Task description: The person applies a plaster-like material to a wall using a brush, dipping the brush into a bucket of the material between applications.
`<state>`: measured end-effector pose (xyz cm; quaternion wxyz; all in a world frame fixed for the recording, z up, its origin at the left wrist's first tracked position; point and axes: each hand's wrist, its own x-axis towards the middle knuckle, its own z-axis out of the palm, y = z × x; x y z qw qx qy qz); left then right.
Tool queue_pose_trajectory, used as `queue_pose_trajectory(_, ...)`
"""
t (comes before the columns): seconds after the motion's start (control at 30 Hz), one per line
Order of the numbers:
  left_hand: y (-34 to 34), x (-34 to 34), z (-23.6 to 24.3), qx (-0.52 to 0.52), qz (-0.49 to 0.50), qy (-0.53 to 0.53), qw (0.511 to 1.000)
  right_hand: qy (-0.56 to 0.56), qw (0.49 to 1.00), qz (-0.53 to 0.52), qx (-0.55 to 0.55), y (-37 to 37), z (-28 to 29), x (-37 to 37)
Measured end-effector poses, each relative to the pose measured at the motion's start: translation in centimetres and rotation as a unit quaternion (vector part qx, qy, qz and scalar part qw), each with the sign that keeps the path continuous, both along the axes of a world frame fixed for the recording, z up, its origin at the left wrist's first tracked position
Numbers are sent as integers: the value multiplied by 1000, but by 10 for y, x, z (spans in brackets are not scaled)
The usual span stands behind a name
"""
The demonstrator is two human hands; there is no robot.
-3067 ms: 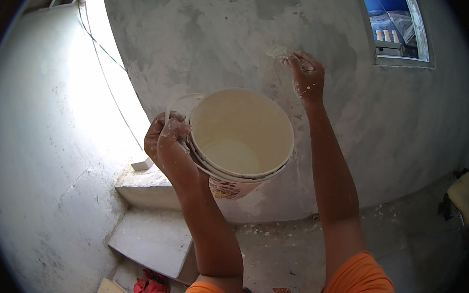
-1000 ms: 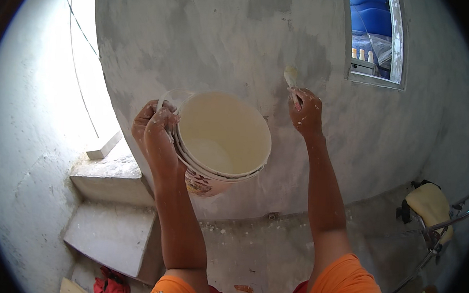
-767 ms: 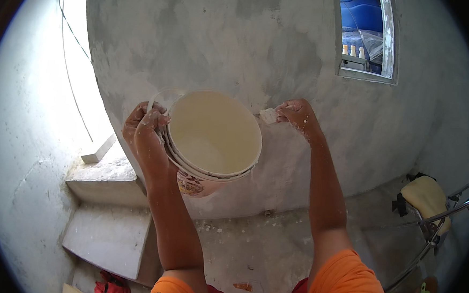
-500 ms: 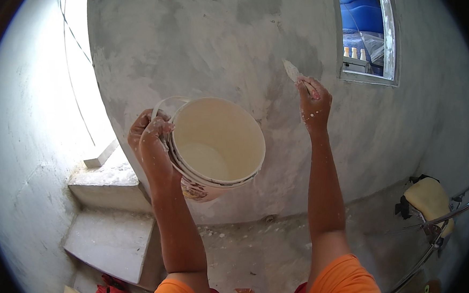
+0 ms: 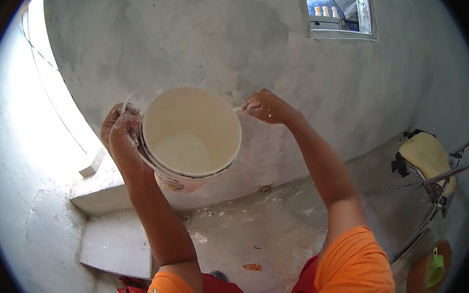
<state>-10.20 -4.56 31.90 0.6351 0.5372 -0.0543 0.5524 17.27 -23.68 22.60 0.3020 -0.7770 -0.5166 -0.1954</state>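
Observation:
A white plastic bucket (image 5: pixel 193 122) with a pale, nearly bare inside and a smeared rim hangs before the mottled grey wall (image 5: pixel 171 35). Its handle and left rim are gripped by my left hand (image 5: pixel 123 129), spattered white, fingers curled. Just right of the bucket, my right hand (image 5: pixel 265 106) is closed round a pale brush-like tool (image 5: pixel 239 109), mostly hidden by the fingers and reaching toward the wall beside the rim. Whether it touches the wall I cannot tell. Both forearms come up from the lower edge.
At left are a bright opening with wires and a concrete step (image 5: pixel 113 238). A small window (image 5: pixel 338 34) is up top. A folded metal chair with a cream pad (image 5: pixel 424 158), an orange container with a green scoop (image 5: pixel 435 266), red cloth (image 5: pixel 132 288) and debris lie around.
My right hand, raised half a second ago with the tool pointing up, has come down and left beside the bucket. The bucket sits further left in view; the window appears higher.

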Motion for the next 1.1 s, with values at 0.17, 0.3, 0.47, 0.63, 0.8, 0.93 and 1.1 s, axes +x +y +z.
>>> queue_pose_trajectory(0.17, 4, -1, 6, 41, 5, -13, 999, -97, 966, -114, 212, -32, 34, 31)
queue_pose_trajectory(0.3, 15, 4, 2, 69, 15, -1, 998, -226, 906, -145, 326, -17, 23, 22)
queue_pose_trajectory(0.47, 4, 8, -2, 59, 14, 5, 998, -228, 933, -128, 245, 36, -63, 15)
queue_pose_trajectory(0.63, 12, 5, -3, 42, 14, -20, 999, -165, 982, 14, 96, 36, -100, 1)
queue_pose_trajectory(0.8, 6, 1, 5, 38, 70, -4, 997, -48, 995, 84, -11, 23, -97, 24)
queue_pose_trajectory(0.93, 15, -9, 5, 57, 70, 1, 996, -66, 993, 2, 99, -3, -29, 35)
queue_pose_trajectory(1.1, 23, -10, 1, 55, 66, 3, 996, -151, 943, -96, 280, -17, 2, 26)
